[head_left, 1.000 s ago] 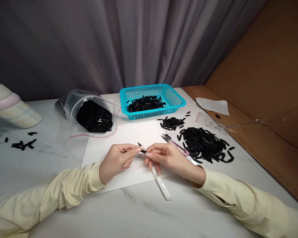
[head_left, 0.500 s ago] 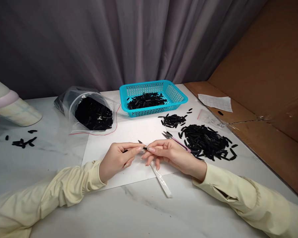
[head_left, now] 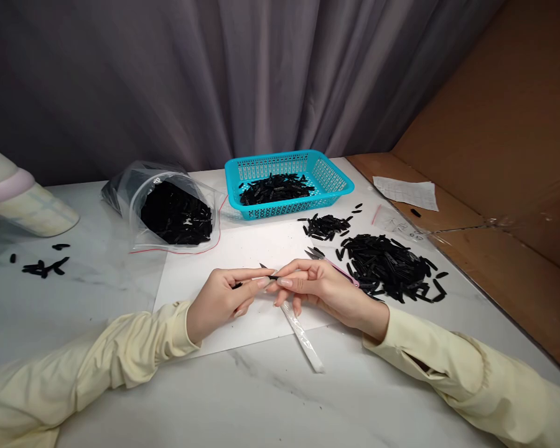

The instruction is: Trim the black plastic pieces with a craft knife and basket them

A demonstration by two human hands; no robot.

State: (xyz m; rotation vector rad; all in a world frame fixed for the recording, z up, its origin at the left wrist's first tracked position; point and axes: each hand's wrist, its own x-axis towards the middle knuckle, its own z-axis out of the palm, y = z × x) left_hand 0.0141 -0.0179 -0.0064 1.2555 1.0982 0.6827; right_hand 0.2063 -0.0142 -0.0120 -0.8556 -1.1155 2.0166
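Observation:
Between both hands is a small black strip (head_left: 274, 278), held above a white sheet (head_left: 200, 274). Thumb and forefinger of my left hand (head_left: 231, 294) pinch its left end, and another dark bit shows under that forefinger. My right hand (head_left: 315, 287) pinches the strip's other end, its lower fingers loosely curled. Behind the fingers, a craft knife (head_left: 303, 342) with a white wrapped handle lies slanting on the sheet, its pointed blade showing above the fingertips. Scissors with pink handles (head_left: 345, 274) lie beside my right hand, partly hidden by it.
A blue basket (head_left: 289, 211) holding black pieces stands at the back. Left of it lies an open zip bag (head_left: 175, 211) of black pieces. Heaps of black pieces (head_left: 387, 264) lie to the right, near cardboard (head_left: 504, 230). A tumbler (head_left: 32, 199) stands far left.
The fingertips of my two hands have shifted slightly, and more of the black strip shows between them. Everything else lies as before.

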